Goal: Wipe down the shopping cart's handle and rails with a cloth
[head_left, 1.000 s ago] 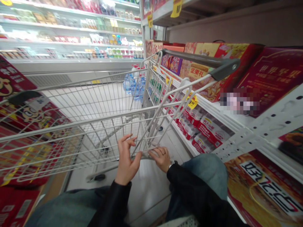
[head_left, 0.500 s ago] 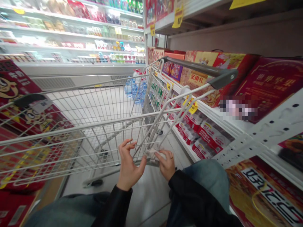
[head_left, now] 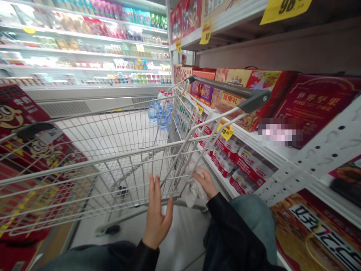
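A wire shopping cart [head_left: 113, 158] with a grey handle [head_left: 231, 90] stands tilted close in front of me in a shop aisle. My left hand [head_left: 156, 216] is open, fingers stretched up against the cart's rear wire panel. My right hand [head_left: 204, 182] presses a crumpled white cloth [head_left: 193, 190] against the cart's lower frame bars at the right rear corner. Both arms wear black sleeves, and my knees in blue jeans show below.
Shelves on the right carry red gift boxes [head_left: 313, 105] and packs of red-and-white packets [head_left: 245, 162], with yellow price tags [head_left: 227, 131]. A red box display [head_left: 25, 124] stands at the left. A lit refrigerated case [head_left: 84, 49] and bottled water [head_left: 159, 109] lie ahead.
My right hand with the cloth has moved up the cart's corner bars. My left hand has flattened and straightened its fingers. The view has tipped slightly upward.
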The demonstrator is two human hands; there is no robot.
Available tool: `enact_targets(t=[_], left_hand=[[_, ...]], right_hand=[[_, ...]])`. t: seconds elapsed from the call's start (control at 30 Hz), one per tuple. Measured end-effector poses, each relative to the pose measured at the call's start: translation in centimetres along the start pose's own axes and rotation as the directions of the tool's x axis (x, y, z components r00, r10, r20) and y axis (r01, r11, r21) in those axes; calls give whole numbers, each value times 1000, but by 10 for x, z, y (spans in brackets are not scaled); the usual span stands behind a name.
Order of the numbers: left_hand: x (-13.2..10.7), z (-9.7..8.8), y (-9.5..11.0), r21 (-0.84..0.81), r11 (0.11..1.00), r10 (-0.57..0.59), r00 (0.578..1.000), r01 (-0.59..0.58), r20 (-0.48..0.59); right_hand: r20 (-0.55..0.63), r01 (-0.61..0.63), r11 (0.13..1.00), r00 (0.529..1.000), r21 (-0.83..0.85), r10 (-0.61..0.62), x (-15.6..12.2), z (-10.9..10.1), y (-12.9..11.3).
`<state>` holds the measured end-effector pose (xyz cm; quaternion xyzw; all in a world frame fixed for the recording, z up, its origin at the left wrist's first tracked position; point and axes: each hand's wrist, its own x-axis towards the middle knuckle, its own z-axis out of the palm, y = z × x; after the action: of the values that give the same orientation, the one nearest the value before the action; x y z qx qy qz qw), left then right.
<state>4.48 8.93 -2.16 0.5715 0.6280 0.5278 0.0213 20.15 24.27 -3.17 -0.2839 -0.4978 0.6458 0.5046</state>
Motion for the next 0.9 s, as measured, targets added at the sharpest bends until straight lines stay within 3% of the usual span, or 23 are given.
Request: enact_targets(t=[0.2, 0.57, 0.9], left_hand=[[-3, -2, 4, 68, 997, 18, 998, -22, 66], [-2, -11, 2, 166, 983, 65, 993, -81, 97], [3, -44, -21, 294, 953, 86, 996, -72, -34]], right_hand=[[-9, -87, 990, 996, 111, 88, -14, 3, 0], [-44, -75, 987, 996, 143, 83, -32, 14, 0], [62, -70, 989, 996, 128, 62, -54, 61, 11]])
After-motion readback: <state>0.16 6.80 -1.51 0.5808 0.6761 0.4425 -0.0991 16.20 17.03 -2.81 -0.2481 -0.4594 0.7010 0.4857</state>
